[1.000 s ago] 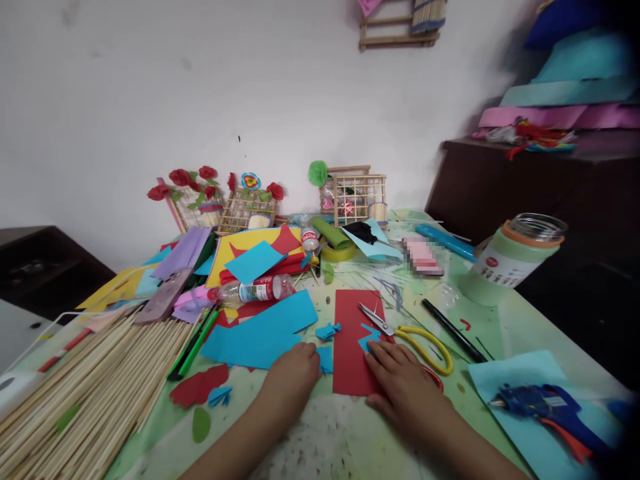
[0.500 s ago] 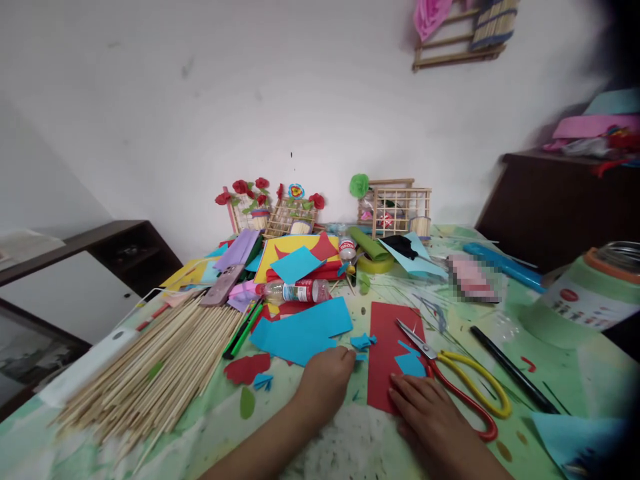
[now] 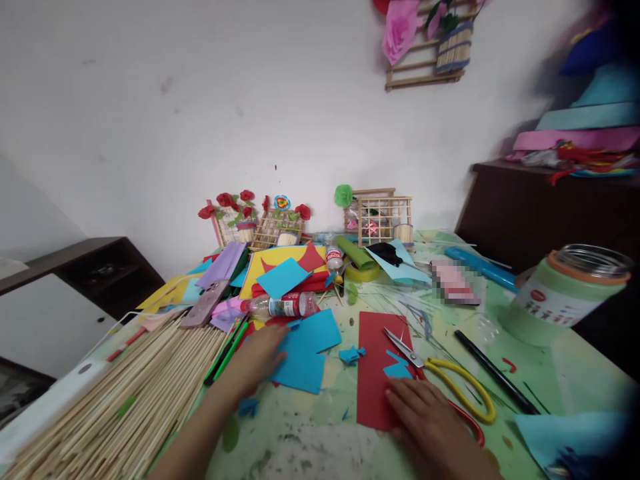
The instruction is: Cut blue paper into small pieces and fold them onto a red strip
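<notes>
My left hand (image 3: 257,360) is over the left part of a blue paper sheet (image 3: 305,370). Its fingers are blurred, and whether they grip the sheet is not clear. Spread fingers of my right hand (image 3: 423,413) rest on the lower right of a red paper rectangle (image 3: 373,373). Scissors (image 3: 425,363) with one yellow and one red handle lie partly across the red paper, blades apart, beside that hand. A blue paper cutout (image 3: 397,369) touches the fingertips. Small crumpled blue scraps (image 3: 351,355) sit between the hands.
A bundle of thin wooden sticks (image 3: 125,393) covers the left side. Behind are a plastic bottle (image 3: 283,305), coloured papers and stick frames with paper flowers (image 3: 245,213). To the right lie a black pen (image 3: 495,370), a pixelated pink item (image 3: 455,283) and a green jar (image 3: 545,307).
My left hand has moved left from the small blue scraps onto the blue sheet, which has shifted and turned. My right hand stays on the red paper. The view has tilted and shifted slightly.
</notes>
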The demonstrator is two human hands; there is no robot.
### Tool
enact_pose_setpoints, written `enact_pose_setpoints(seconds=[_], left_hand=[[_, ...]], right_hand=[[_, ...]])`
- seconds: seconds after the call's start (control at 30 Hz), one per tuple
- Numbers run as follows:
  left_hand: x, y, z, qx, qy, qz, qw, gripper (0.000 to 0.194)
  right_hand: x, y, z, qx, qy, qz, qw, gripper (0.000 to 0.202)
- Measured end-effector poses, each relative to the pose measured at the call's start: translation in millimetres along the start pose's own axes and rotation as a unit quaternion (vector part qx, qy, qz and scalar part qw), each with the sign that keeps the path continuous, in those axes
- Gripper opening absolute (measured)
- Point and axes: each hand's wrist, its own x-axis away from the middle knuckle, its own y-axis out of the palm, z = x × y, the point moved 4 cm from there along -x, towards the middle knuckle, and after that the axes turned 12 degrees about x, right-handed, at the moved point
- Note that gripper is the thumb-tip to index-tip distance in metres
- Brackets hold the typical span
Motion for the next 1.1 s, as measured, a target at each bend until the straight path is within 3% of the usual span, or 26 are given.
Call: enact_pose_setpoints(seconds=[0.1,0.23,0.43,0.6,0.73,0.83,0.97,1.03,1.1], left_hand=[[8,-0.6,-15,-0.017,-0.008,-0.057,0.998,0.045],[8,-3.4,-21,-0.039,-0.002,-0.051,0.998,0.043],[-2,5.2,-26,0.007,-0.004,-0.057,0.998,0.051],[-7,8.5,-27,0.006,-0.009,-0.053,0.999,0.026],[-1,-4.6,-21,0.014,0.005,-0.046,0.999,0.010],[11,-32.0,-16,0.043,0.033,0.002,0.999,0.010],[37,-79.0,-7,0.095,0.073,0.168,0.978,0.015],[49,-90.8,-1,0.137,0.062,0.221,0.964,0.018],[55,-88.3,8,0.225,0.039,0.229,0.946,0.023]], right_hand=[[0,-13,26,0.030,0.115,0.001,0.993,0.033],[4,-20,56,0.054,0.214,-0.052,0.974,0.031],[9,-11,64,0.019,0.245,-0.112,0.963,0.039],[7,-16,61,0.010,0.252,-0.128,0.959,0.046],[7,-18,56,0.010,0.251,-0.142,0.957,0.048],[8,-14,55,0.011,0.264,-0.138,0.955,0.046],[9,-14,60,-0.016,0.286,-0.115,0.951,0.039],[8,-20,66,-0.027,0.310,-0.089,0.946,0.037],[7,-28,73,-0.045,0.344,-0.059,0.936,0.037]])
